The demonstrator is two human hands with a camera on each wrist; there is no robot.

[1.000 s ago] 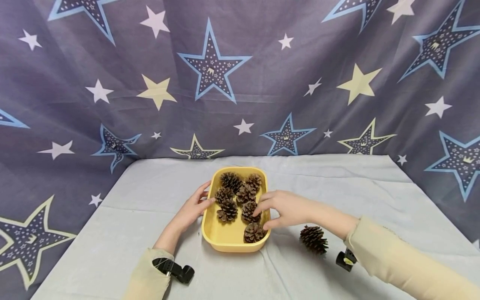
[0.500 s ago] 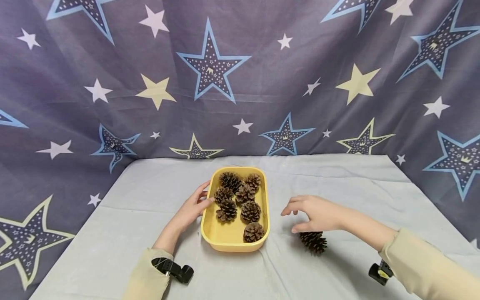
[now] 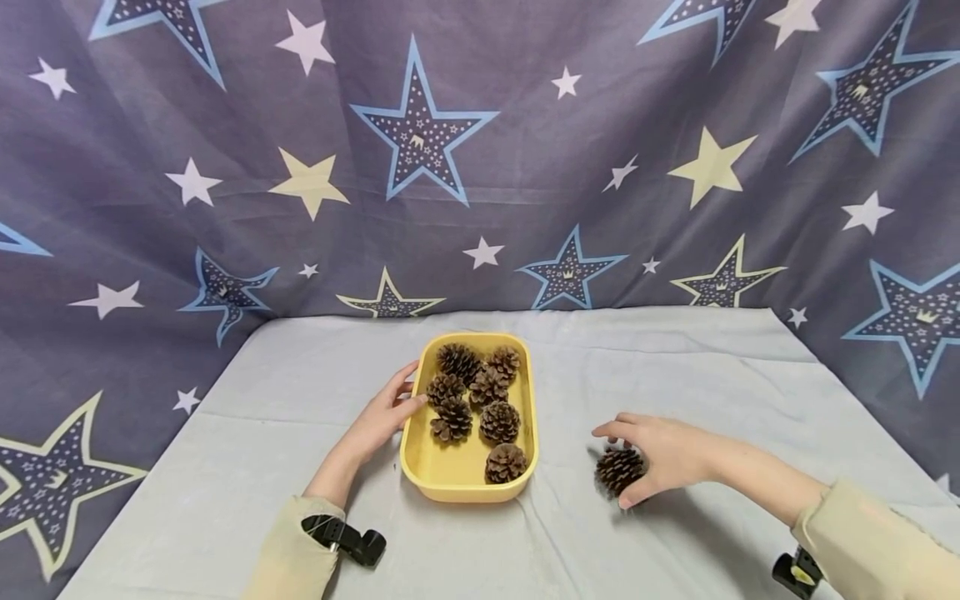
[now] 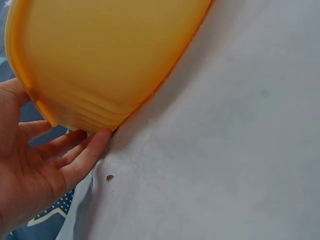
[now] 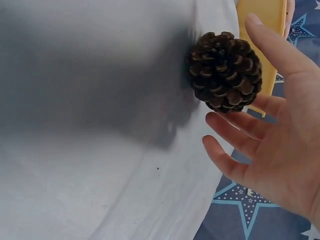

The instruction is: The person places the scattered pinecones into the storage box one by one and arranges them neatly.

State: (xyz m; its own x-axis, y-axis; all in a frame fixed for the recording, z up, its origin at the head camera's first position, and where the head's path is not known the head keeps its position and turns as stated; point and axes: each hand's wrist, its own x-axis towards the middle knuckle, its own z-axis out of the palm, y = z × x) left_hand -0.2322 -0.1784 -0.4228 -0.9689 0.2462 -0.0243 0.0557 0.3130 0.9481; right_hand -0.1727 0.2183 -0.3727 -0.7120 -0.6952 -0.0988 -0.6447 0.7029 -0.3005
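Observation:
A pine cone (image 3: 618, 472) lies on the cloth to the right of a yellow plastic box (image 3: 468, 494). My right hand (image 3: 670, 454) reaches over this cone, with the thumb on its near side and the fingers on its far side. In the right wrist view the thumb (image 5: 277, 45) stands apart from the cone (image 5: 225, 72), and the fingers are spread below it. My left hand (image 3: 381, 423) holds the box's left wall, thumb at the rim. Its fingers (image 4: 82, 160) rest against the outside of the wall. Several pine cones (image 3: 500, 422) lie inside the box.
A pale grey cloth (image 3: 675, 358) covers the table. Behind it hangs a dark star-patterned curtain (image 3: 495, 158), which also runs down both sides. A small dark speck (image 4: 110, 178) lies on the cloth near my left fingers.
My right hand has moved from inside the box's right edge out to the right and lowered around the loose pine cone. My left hand and the box stay in place.

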